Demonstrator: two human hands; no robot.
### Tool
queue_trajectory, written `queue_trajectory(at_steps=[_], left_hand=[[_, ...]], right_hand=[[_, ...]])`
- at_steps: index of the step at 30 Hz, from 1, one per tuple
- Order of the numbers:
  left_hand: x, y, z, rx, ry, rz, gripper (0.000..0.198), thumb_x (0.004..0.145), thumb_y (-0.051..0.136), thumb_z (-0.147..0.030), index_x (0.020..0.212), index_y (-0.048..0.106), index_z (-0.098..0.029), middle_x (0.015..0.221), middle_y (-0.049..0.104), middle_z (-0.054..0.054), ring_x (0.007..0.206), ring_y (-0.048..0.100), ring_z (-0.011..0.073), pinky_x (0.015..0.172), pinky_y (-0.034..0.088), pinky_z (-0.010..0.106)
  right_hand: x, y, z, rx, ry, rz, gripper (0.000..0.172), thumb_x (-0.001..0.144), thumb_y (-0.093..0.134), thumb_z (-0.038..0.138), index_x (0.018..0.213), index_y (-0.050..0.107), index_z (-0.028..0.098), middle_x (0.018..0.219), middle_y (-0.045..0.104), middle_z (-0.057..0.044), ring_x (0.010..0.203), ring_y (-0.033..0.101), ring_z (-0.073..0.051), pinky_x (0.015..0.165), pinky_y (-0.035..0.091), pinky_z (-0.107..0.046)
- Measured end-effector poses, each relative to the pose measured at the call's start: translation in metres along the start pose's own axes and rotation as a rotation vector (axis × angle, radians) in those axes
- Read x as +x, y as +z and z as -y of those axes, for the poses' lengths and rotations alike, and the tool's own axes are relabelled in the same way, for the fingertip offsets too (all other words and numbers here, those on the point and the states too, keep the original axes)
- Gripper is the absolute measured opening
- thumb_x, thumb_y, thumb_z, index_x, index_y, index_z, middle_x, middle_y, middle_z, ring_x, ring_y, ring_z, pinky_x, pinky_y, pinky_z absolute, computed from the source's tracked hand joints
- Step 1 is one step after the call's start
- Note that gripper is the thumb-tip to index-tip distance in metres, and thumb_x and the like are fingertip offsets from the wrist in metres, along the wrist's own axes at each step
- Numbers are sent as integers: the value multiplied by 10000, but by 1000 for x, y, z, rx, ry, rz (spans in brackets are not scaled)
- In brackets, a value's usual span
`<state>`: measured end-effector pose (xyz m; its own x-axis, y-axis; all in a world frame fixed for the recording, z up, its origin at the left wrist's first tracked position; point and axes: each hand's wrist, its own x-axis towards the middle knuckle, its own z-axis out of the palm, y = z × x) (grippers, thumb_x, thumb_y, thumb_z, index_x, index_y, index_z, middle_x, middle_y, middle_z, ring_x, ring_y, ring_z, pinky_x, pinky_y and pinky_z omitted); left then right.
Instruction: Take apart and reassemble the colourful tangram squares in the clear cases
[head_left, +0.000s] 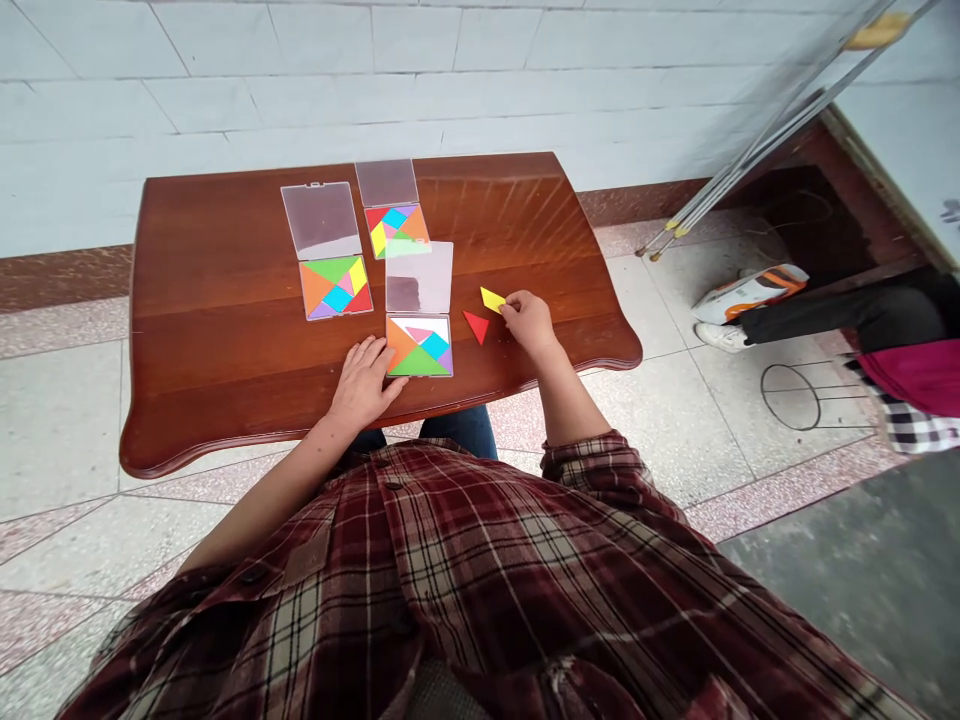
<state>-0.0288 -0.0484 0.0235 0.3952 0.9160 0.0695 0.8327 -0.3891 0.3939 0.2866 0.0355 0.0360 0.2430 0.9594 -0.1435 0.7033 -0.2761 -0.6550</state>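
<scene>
My right hand (528, 320) pinches one end of a yellow parallelogram tangram piece (491, 299) at the right of the table. Just beside it a red triangle piece (478, 325) lies loose on the wood. My left hand (366, 378) rests with fingers spread at the left edge of the nearest tangram case (449, 345). That case's clear lid (420, 280) is folded back. Inside it sit an orange triangle (398, 345), a green triangle (420, 363), a blue square (435, 346), a pink triangle (418, 334) and a purple piece, with white base showing at the top.
Two more opened tangram cases, full of coloured pieces, lie farther back: one at left (337, 288), one behind (396, 228). The brown wooden table (225, 320) stands near a tiled wall. At right are crutches (742, 160) and a seated person's leg (817, 308).
</scene>
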Motion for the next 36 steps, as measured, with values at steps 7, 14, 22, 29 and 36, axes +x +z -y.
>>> queue_trajectory(at_steps=[7, 14, 22, 29, 36], left_hand=[[1, 1, -1, 3, 6, -15, 494, 918, 471, -428, 1279, 557, -102, 1454, 510, 181, 1408, 412, 352, 1208, 297, 523], [1, 0, -1, -9, 5, -18, 485, 903, 496, -423, 1269, 566, -113, 1445, 518, 176, 1397, 423, 351, 1199, 304, 527], [2, 2, -2, 23, 13, -20, 501, 905, 487, -423, 1273, 571, -94, 1438, 523, 192, 1389, 429, 362, 1183, 314, 542], [-1, -3, -10, 30, 71, 35, 432, 923, 468, -367, 1249, 594, -114, 1438, 530, 191, 1403, 428, 352, 1181, 319, 551], [-2, -3, -12, 34, 95, 26, 409, 927, 480, -355, 1255, 596, -140, 1430, 540, 175, 1407, 428, 345, 1178, 334, 548]], right_hand=[[-23, 16, 39, -238, -163, -46, 231, 883, 541, 177, 1099, 623, 163, 1163, 626, -142, 1029, 618, -274, 952, 483, -435], [-46, 51, 91, -383, -364, 386, 434, 822, 717, 230, 1224, 570, 162, 1282, 596, -126, 1104, 602, -250, 909, 474, -351], [-41, 47, 96, -468, -275, 482, 280, 788, 752, 216, 1017, 595, 180, 1143, 649, -71, 1004, 606, -195, 743, 425, -267], [-43, 40, 94, -453, -226, 519, 205, 779, 747, 200, 898, 579, 184, 976, 663, -35, 856, 582, -154, 652, 357, -247], [-45, 39, 83, -211, -182, 514, 199, 749, 734, 150, 827, 556, 193, 727, 545, 48, 663, 486, -103, 612, 336, -231]])
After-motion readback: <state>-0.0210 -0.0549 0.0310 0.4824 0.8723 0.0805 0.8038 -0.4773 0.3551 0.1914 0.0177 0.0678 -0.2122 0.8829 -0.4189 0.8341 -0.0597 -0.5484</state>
